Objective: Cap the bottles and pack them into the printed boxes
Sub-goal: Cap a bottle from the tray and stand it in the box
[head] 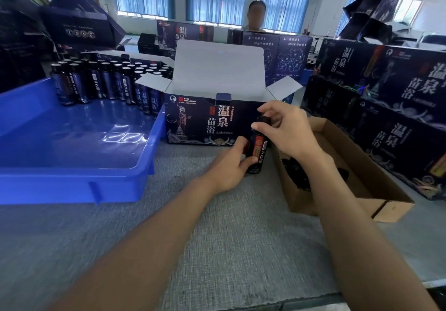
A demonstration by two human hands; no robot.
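**Capping station: one bottle held in both hands**

A small dark glass bottle with a red and black label point(259, 148) stands upright on the grey textured worktop point(217, 238), just in front of the open dark blue printed carton point(198, 122). The left hand point(231, 163) grips the lower body of the bottle, fingers curled round it. The right hand point(287, 129) is above it, thumb and fingers pinching the black cap point(265, 119) at the bottle neck. Whether the cap is fully seated cannot be told.

The carton's white lid flap stands raised and its side flaps are spread outward. To the left sits a shallow blue plastic tray point(72, 166), and rows of dark labelled bottles point(106, 81) stand upright at its far end. To the right, a brown cardboard box point(350, 190) lies open and holds loose black caps point(294, 173). Closed printed cartons point(398, 117) are stacked beyond it. A second person point(255, 16) is at the far side of the room.
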